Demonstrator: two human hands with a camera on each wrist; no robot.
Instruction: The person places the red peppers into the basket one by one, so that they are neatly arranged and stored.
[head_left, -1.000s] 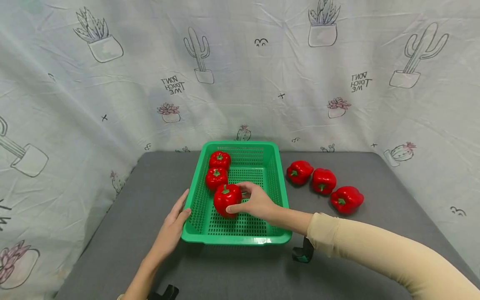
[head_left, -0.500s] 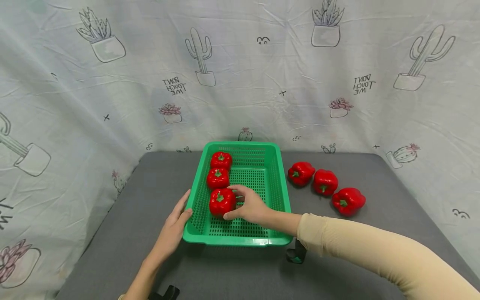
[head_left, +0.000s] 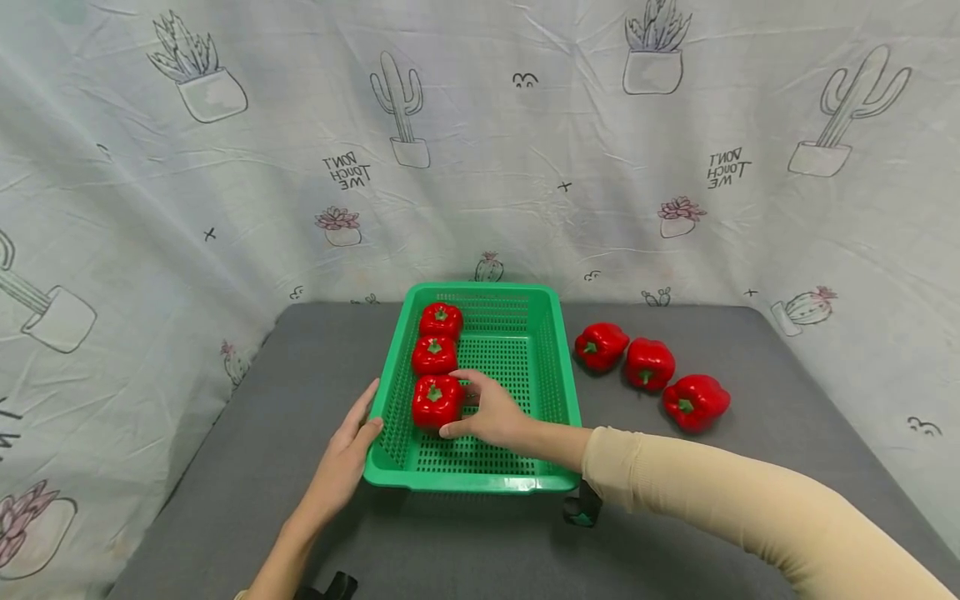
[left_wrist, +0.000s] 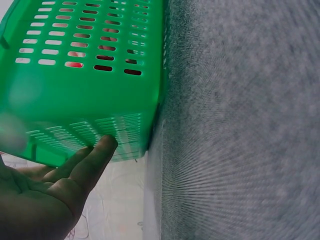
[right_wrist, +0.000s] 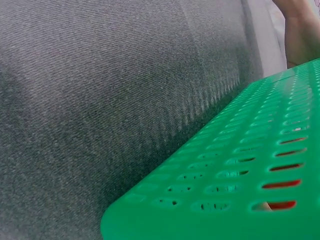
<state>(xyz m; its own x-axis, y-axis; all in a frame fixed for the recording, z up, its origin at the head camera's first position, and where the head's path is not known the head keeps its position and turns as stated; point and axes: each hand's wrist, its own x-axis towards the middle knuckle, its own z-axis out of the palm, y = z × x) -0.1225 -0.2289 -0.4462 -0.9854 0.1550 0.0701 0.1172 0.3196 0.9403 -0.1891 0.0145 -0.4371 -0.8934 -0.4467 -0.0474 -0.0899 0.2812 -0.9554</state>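
Observation:
A green plastic basket [head_left: 480, 480] with slotted walls stands on the grey table. Inside, along its left wall, three red bell peppers form a row, stems up: a far pepper [head_left: 441, 320], a middle pepper [head_left: 434, 356] and a near pepper [head_left: 437, 404]. My right hand [head_left: 491, 412] holds the near pepper from its right side, thumb in front and fingers behind. With straight fingers, my left hand [head_left: 345, 458] rests against the basket's outer left side, thumb at the rim. The left wrist view shows these fingers [left_wrist: 92, 162] on the slotted wall.
To the right of the basket lie three more red bell peppers: one at the back [head_left: 602, 347], one in the middle [head_left: 649, 364] and one nearer [head_left: 696, 403]. A white curtain [head_left: 480, 167] printed with cacti hangs behind the grey table [head_left: 300, 375].
My right hand has brought the near pepper down and leftward into line with the other two in the basket. The left hand stays at the basket's side.

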